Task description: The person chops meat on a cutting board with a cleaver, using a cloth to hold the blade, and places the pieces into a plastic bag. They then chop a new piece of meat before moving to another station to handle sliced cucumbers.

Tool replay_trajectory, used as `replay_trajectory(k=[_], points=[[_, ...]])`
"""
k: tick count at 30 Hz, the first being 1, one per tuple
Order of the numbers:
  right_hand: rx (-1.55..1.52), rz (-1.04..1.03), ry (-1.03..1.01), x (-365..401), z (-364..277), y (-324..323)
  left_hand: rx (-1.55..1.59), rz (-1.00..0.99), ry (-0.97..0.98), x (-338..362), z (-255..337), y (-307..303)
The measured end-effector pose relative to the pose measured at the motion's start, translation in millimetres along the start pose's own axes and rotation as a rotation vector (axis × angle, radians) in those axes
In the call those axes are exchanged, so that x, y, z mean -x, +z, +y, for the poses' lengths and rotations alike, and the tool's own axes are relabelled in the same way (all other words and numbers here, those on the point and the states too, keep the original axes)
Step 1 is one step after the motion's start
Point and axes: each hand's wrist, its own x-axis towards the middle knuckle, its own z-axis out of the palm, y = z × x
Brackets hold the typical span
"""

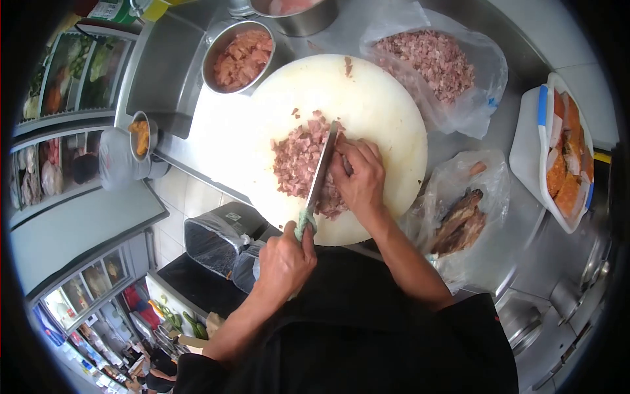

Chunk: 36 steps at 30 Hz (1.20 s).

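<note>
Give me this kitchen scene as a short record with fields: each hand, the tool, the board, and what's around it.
left hand: grips the knife by its handle
right hand: fingers curled on the diced meat, beside the blade
surface: round white cutting board
behind board: metal bowl of orange pieces; clear bag of more diced meat
right of board: second bag with brown meat; white tray of orange pieces
</note>
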Motion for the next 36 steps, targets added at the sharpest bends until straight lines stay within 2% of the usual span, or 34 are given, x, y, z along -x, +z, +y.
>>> replay_trajectory(k=[5,7,10,12,14,16,20,26,31,33,36], points=[[-0.012,-0.025,0.024,-1,-3,-1,0.052,0.068,0.069,-57,20,8],[-0.033,-0.040,0.004,-1,0,-4,0.115,0.204,0.228,-102,32,14],[-0.046,-0.071,-0.014,-1,3,-9,0.101,0.262,0.245,-132,45,2],[-0.044,-0.013,-0.075,-1,2,-9,0.139,0.281,0.293,-123,40,-11],[-0.034,-0.006,-0.047,-1,-2,-12,0.180,0.275,0.319,-97,37,-20],[-0.037,-0.015,-0.020,0,-2,-9,0.218,0.183,0.145,-61,37,-32],[-0.059,-0.015,-0.020,4,3,-6,0.127,0.155,0.105,-16,20,-23],[-0.050,-0.039,-0.009,3,1,-8,0.036,0.076,0.069,13,11,-15],[-0.040,-0.040,0.004,1,3,-6,-0.001,-0.007,0.032,3,3,-2],[-0.032,-0.037,-0.015,2,3,-6,-0.015,0.028,0.046,-11,0,12],[-0.051,-0.043,0.005,2,2,-5,0.013,0.026,0.048,-45,22,11]])
